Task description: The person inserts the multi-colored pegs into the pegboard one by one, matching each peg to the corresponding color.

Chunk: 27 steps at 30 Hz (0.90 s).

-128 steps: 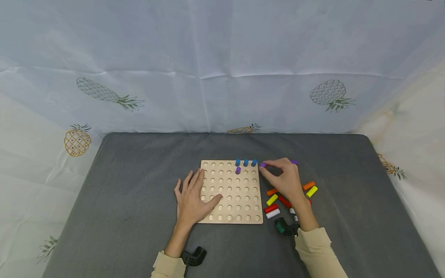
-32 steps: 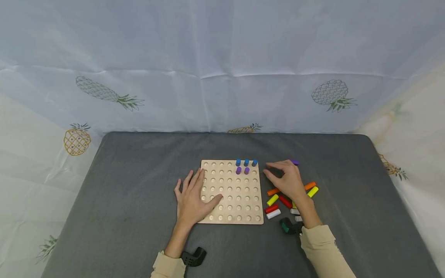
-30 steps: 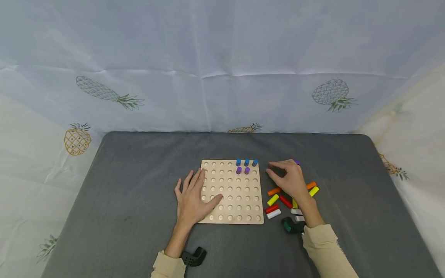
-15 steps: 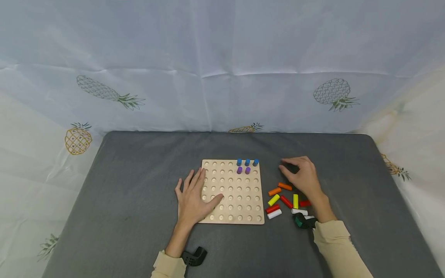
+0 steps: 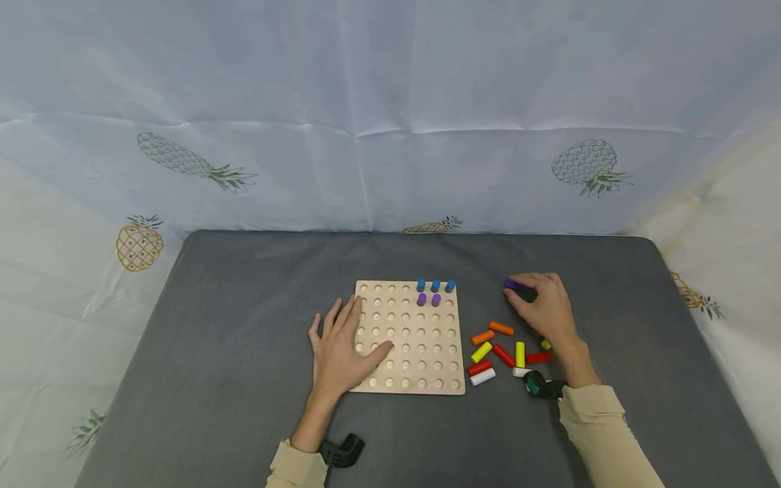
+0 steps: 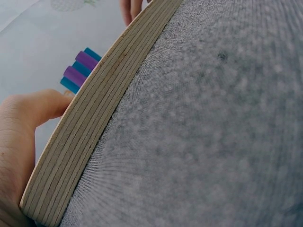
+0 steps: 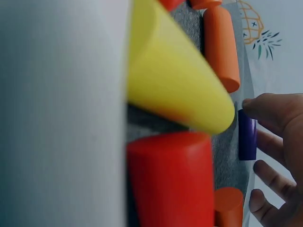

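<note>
My left hand (image 5: 342, 359) lies with fingers spread over the left edge of a square wooden pegboard (image 5: 413, 340), its thumb across the board's holes. Thumb and index finger of my right hand (image 5: 545, 308) pinch a purple peg (image 5: 511, 285) on the grey cloth to the right of the board. In the right wrist view that purple peg (image 7: 247, 137) shows between the thumb and the fingers. Three blue pegs (image 5: 436, 286) stand upright in the board's far row at the right. Two purple pegs (image 5: 422, 299) stand in the row just nearer.
Loose pegs lie right of the board: orange (image 5: 502, 328), yellow (image 5: 520, 354), red (image 5: 504, 355) and white (image 5: 483, 377). Some are partly hidden by the right wrist's black camera mount (image 5: 543, 386). A pineapple-print curtain (image 5: 378, 176) hangs behind the grey table (image 5: 244, 325).
A second purple peg now stands in the board; the right hand had held one beside it. That hand has since moved right and taken hold of another purple peg. The left hand stays put.
</note>
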Each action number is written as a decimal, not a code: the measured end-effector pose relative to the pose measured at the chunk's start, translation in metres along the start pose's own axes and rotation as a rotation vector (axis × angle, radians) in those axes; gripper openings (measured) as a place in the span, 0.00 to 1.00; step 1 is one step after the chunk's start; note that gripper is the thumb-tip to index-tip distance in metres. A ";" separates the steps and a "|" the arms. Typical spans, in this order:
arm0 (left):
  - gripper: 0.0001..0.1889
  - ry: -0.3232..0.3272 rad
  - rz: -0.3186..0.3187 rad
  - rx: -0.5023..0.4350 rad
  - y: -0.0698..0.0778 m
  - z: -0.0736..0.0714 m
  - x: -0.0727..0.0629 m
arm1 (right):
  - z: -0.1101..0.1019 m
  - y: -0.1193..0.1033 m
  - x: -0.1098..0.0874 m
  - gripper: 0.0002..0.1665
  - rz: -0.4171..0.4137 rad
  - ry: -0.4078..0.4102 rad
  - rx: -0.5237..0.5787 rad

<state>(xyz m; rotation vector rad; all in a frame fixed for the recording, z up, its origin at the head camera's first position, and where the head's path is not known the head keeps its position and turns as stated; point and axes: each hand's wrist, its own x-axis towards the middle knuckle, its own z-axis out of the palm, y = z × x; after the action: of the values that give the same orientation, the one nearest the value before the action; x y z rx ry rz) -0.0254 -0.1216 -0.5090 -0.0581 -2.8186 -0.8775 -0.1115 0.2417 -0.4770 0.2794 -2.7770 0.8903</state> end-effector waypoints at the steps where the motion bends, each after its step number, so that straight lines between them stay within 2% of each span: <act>1: 0.53 0.001 0.000 0.001 0.000 0.000 0.000 | 0.000 0.000 0.000 0.16 0.009 -0.011 -0.007; 6: 0.53 0.013 0.009 0.001 0.000 0.001 0.000 | -0.001 0.002 -0.001 0.15 0.042 -0.049 -0.027; 13: 0.53 -0.004 -0.003 -0.011 -0.001 0.002 -0.001 | -0.002 0.001 -0.001 0.14 0.051 -0.071 -0.038; 20: 0.53 0.023 0.014 0.004 -0.001 0.001 -0.001 | -0.004 0.000 -0.001 0.16 0.070 -0.123 -0.076; 27: 0.53 0.020 0.012 0.002 -0.001 0.002 0.000 | -0.002 -0.004 -0.002 0.16 0.087 -0.111 -0.075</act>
<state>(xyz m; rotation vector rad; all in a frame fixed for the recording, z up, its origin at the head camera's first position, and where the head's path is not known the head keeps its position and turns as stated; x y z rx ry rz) -0.0254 -0.1216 -0.5109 -0.0656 -2.7975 -0.8676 -0.1081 0.2402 -0.4735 0.2029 -2.9377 0.8103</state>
